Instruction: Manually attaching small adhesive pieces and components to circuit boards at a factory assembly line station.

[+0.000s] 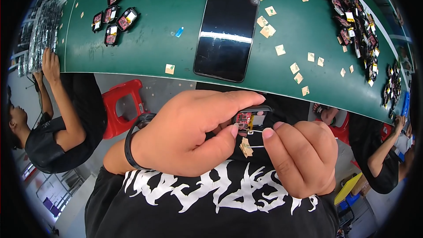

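Above my lap, just off the table's near edge, my left hand (185, 132) grips a small black device casing (265, 111) between thumb and fingers. The casing lies open, showing a red circuit board (243, 118). My right hand (304, 154) pinches thin metal tweezers (256, 146). One tweezer prong reaches the casing's lower edge near my left thumb; the other lies lower and apart from it. A tan paper piece (246, 148) shows below the casing beside the lower prong; whether the tweezers touch it I cannot tell.
A large black phone (227, 31) lies on the green table (150, 39). Tan paper squares (280, 50) are scattered around it. Several open casings (111, 14) sit at left; many more (352, 22) are piled at right. Co-workers (61, 123) sit on both sides, near red stools (121, 105).
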A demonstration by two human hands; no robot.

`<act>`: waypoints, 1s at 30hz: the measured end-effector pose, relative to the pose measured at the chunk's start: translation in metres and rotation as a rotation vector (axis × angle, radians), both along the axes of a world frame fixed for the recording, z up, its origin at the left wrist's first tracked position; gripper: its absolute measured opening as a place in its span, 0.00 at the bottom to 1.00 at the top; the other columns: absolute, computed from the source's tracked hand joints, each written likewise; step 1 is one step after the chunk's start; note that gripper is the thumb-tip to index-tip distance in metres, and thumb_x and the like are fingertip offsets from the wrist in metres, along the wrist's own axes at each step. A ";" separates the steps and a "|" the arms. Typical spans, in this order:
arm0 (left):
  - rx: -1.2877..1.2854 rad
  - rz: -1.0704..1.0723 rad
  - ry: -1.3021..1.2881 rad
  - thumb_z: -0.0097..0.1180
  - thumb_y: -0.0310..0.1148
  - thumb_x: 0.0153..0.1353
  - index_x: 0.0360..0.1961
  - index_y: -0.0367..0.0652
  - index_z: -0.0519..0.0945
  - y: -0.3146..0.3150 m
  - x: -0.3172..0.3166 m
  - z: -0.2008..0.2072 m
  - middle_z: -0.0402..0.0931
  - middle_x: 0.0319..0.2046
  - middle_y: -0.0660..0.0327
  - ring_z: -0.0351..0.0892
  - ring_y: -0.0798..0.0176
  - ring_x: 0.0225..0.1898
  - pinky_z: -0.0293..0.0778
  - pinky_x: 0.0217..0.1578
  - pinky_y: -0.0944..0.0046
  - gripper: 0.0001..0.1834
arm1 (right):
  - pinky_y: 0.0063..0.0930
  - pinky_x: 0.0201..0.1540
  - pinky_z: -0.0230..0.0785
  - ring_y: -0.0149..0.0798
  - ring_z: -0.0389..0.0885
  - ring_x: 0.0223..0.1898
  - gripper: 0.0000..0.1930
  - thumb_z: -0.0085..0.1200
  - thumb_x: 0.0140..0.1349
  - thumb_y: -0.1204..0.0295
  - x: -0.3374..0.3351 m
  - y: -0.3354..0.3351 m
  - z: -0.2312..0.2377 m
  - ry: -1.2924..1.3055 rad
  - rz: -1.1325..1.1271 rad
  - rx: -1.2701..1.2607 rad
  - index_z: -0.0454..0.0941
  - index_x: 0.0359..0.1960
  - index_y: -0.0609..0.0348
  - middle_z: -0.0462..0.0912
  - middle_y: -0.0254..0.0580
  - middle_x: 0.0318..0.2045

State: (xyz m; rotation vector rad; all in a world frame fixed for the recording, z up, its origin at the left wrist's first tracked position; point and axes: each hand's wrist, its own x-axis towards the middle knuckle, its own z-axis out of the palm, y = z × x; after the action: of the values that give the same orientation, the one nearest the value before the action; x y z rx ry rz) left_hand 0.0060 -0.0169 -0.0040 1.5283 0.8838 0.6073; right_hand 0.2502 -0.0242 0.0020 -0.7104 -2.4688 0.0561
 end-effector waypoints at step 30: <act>0.007 -0.048 -0.053 0.48 0.24 0.71 0.65 0.30 0.71 0.003 0.001 0.003 0.83 0.34 0.55 0.84 0.63 0.30 0.77 0.35 0.65 0.22 | 0.25 0.25 0.61 0.37 0.73 0.32 0.15 0.61 0.44 0.75 0.000 -0.004 -0.004 0.028 0.021 -0.032 0.85 0.36 0.67 0.81 0.43 0.31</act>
State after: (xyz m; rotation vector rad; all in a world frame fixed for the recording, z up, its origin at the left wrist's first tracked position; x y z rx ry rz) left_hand 0.0069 -0.0141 -0.0006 1.5289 0.8037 0.6139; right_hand 0.2505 -0.0281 -0.0020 -0.6927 -2.4534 0.1137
